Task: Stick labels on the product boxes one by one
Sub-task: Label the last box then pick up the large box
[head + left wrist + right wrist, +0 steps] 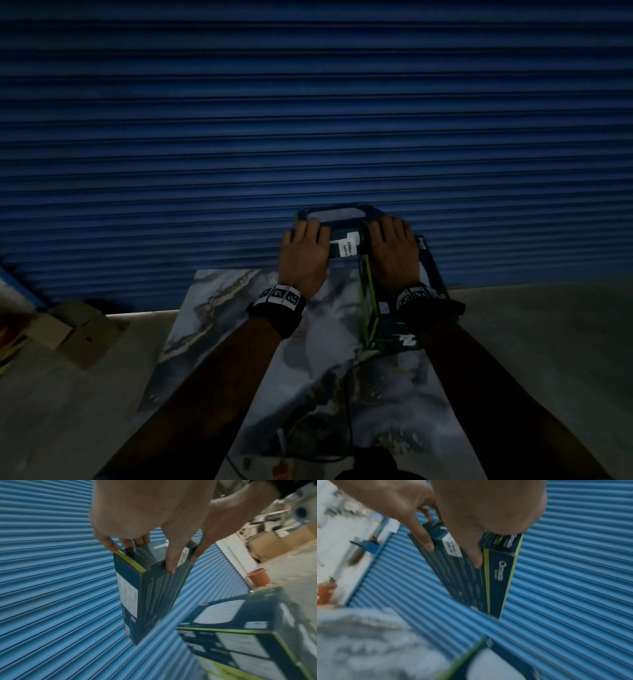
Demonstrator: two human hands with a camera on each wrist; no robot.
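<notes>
I hold a dark blue product box (343, 236) with green edges upright in the air, in front of the shutter. My left hand (304, 247) grips its left end and my right hand (394, 246) grips its right end. On each hand the thumb lies on the near face and the fingers curl over the far side. A white printed label (348, 247) sits on the near face between my thumbs, and is also seen as the label (183, 555) and the label (452, 546). A second matching box (390, 329) lies below my right wrist on the marble slab.
A blue roller shutter (308, 120) fills the background close behind the box. The marble-patterned slab (308, 377) lies on the floor, with a thin cable (349, 428) across it. A cardboard box (78, 329) sits at left. An orange bucket (258, 576) stands by the shutter's end.
</notes>
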